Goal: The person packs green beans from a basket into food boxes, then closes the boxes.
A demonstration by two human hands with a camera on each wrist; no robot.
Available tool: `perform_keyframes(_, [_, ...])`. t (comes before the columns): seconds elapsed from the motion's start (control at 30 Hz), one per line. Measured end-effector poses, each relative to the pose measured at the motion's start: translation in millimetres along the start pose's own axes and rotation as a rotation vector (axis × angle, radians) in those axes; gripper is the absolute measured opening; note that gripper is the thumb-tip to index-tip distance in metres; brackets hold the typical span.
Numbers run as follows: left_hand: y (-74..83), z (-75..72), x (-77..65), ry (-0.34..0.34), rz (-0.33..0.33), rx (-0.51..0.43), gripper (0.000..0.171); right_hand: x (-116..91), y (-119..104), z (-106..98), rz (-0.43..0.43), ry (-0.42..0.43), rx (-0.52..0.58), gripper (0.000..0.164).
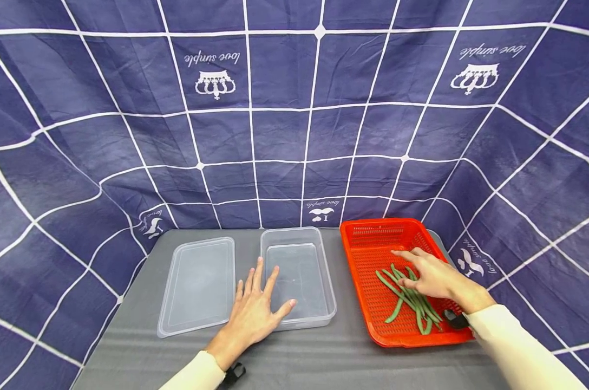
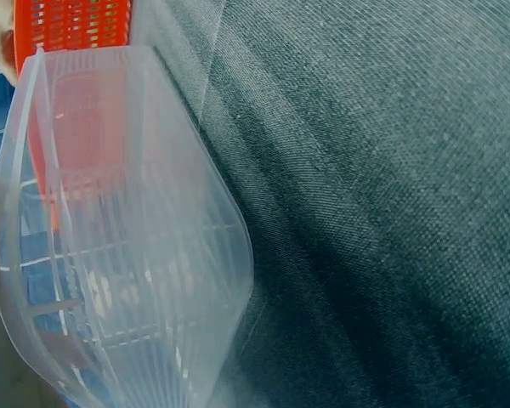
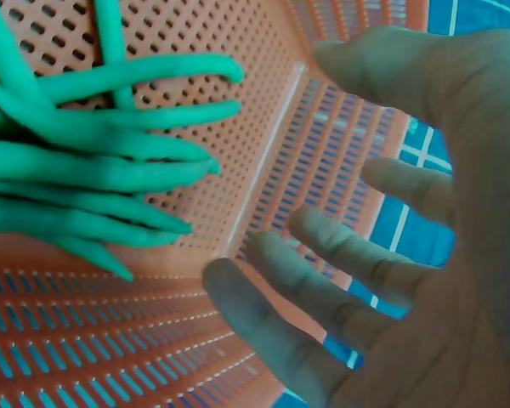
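Left hand (image 1: 254, 314) at the lower centre of the head view, back upward, fingers straight and spread well apart, thumb out to the right; cream sleeve (image 1: 195, 372) and black strap (image 1: 233, 374) below, at the bottom edge. Just left of those fingers, in the lower left of the frame: a translucent rectangular lid (image 1: 199, 284), flat on grey cloth (image 1: 343, 357). Under and beyond the hand, at lower centre: a clear rectangular container (image 1: 301, 271), upright, near left corner hidden by palm and thumb; contact between hand and plastic impossible to tell. Along the left side of the left wrist view, the same container again, with red visible through its upper part.

At the lower right of the head view: a red perforated basket (image 1: 372, 257), near the container and well apart from the lid. Inside, toward the near right part: a loose pile of green beans (image 1: 413, 303). Above them, right hand (image 1: 433, 273), fingers slightly bent and apart from one another; in the right wrist view, beans at the upper left, fingertips with a visible gap from them. Across the upper frame, edge to edge: dark blue cloth (image 1: 285, 132) with white grid lines, upside-down crowns and lettering.
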State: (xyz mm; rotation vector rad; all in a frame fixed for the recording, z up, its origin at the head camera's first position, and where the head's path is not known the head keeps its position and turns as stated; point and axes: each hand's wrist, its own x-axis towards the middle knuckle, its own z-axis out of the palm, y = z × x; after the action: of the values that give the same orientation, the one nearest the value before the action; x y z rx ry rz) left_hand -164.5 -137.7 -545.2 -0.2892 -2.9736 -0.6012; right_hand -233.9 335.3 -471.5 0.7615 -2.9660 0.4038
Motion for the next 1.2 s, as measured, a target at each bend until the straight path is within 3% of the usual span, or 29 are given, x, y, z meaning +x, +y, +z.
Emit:
perform_keyframes(0.63, [-0.4, 0.0, -0.4, -0.024, 0.003, -0.059, 0.103, -0.8, 22.6, 3.9, 0.045, -0.236, 0.097, 0.078])
perform_keyframes(0.97, [-3.9, 2.0, -0.7, 0.006, 0.017, -0.057, 0.101, 0.1, 27.5, 15.3, 0.055, -0.25, 0.146, 0.077])
perform_keyframes(1.2, [-4.1, 1.7, -1.2, -0.003, 0.018, -0.073, 0.1, 1.5, 27.5, 19.4, 0.143, -0.3, 0.274, 0.079])
